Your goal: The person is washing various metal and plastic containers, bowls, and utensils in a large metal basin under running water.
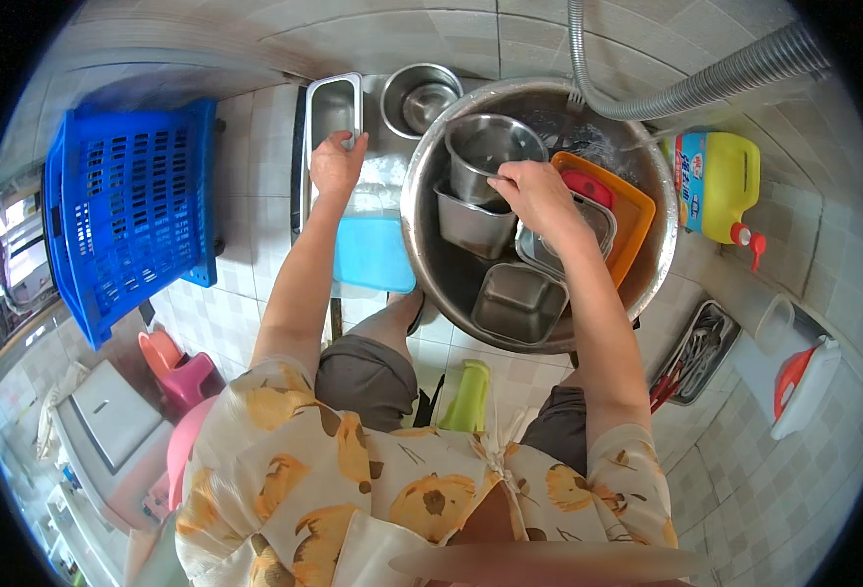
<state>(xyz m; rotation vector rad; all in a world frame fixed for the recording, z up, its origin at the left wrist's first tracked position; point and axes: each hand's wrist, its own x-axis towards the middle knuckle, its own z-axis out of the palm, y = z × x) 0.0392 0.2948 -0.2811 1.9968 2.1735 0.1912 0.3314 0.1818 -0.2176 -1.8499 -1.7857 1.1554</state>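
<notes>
My left hand is closed on the near rim of a long rectangular steel pan, at the left of the wet steel surface. My right hand pinches the near rim of a round steel pot, tilted over the other dishes in a large round steel basin. Rectangular steel containers, an orange tray and a red item share the basin. Beside it are another round steel pot and a light blue rectangular lid or board.
A grey corrugated hose hangs over the basin's far right. To the right stand a yellow jug and a tray of utensils. A blue perforated crate is at the left. Below it sits a pink stool.
</notes>
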